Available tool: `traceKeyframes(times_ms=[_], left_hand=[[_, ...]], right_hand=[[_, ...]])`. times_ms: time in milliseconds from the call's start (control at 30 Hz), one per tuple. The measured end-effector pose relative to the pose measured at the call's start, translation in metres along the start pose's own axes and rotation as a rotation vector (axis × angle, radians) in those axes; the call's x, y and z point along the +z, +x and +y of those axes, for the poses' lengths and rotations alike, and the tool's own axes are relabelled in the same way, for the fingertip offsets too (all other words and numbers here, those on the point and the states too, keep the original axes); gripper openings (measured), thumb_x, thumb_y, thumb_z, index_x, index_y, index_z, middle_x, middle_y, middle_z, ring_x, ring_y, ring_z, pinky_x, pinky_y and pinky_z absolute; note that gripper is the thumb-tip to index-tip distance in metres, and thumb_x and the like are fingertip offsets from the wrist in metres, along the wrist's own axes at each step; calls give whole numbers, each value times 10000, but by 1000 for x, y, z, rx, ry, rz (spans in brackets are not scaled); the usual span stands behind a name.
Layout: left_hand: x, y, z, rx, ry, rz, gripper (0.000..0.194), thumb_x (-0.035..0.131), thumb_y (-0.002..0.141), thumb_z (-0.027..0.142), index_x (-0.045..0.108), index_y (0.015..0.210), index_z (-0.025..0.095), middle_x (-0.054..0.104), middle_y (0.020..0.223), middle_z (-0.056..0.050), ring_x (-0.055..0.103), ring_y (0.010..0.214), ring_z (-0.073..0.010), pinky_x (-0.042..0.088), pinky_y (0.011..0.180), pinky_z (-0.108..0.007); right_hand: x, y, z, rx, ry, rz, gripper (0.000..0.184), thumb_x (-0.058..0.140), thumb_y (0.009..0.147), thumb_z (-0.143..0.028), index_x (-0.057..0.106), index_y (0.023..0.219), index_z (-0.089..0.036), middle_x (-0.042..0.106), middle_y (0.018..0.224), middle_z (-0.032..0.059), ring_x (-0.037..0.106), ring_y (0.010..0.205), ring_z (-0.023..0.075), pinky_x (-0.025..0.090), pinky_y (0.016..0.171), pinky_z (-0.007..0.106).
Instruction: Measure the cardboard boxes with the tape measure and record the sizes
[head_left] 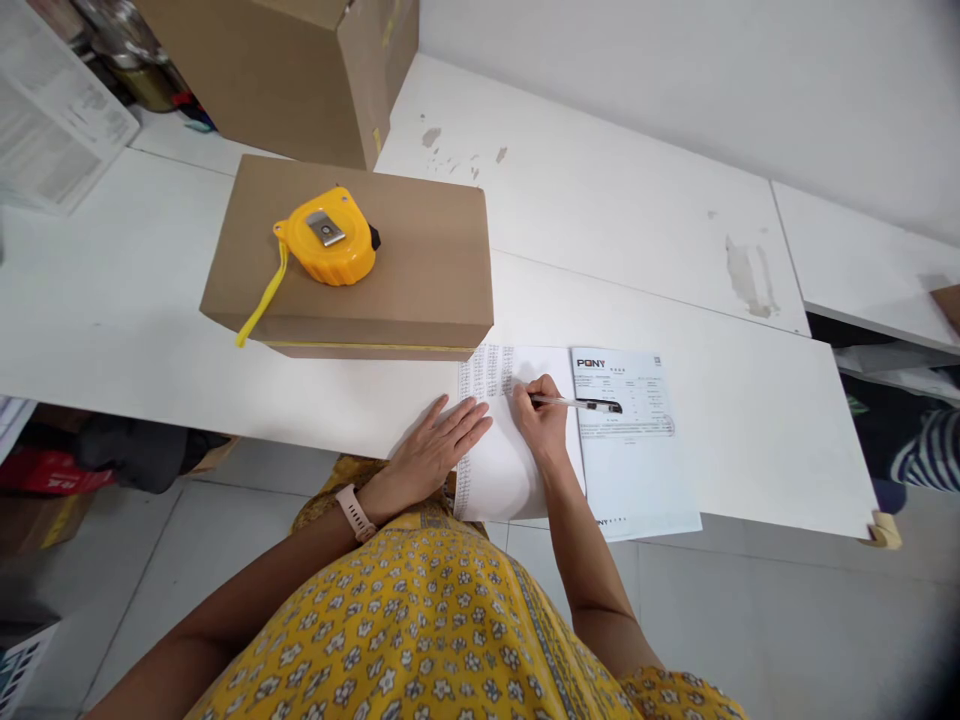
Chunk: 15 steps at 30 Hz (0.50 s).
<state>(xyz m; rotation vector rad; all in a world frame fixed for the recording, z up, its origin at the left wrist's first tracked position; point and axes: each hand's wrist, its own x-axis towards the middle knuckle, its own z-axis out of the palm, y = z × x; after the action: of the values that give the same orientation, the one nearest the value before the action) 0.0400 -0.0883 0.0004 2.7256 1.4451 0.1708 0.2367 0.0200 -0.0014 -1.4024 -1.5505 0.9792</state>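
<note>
My right hand (541, 420) is closed around a pen (581, 404) whose tip rests on a white sheet (499, 470) printed with columns of small figures. My left hand (439, 448) lies flat with fingers stretched out, pressing on the sheet's left edge at the front of the white table (150, 330). A watch with a pale strap sits on the left wrist. Beside the sheet on the right lies a printed form (637, 450) with a "PONY" heading.
A closed cardboard box (405, 270) stands just behind the sheet, with a yellow tape measure (330, 238) on top. A larger carton (300, 70) stands behind it. Printed papers (45, 130) lie at the far left. Bags and boxes sit on the floor under the table.
</note>
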Motion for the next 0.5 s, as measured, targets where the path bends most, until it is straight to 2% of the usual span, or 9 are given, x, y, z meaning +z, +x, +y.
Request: traceKeyframes(times_ms=[500], left_hand=[[1,0,0,-4,-10,11,763,364,906,1,171,1637,101,170,1715,-93,119,1589,-262,140,1286,-549]], right_hand=[[1,0,1,14,29,20,310,635,863,-357,405,689,-240,369,590,-72,355,551,107,298,537,268]])
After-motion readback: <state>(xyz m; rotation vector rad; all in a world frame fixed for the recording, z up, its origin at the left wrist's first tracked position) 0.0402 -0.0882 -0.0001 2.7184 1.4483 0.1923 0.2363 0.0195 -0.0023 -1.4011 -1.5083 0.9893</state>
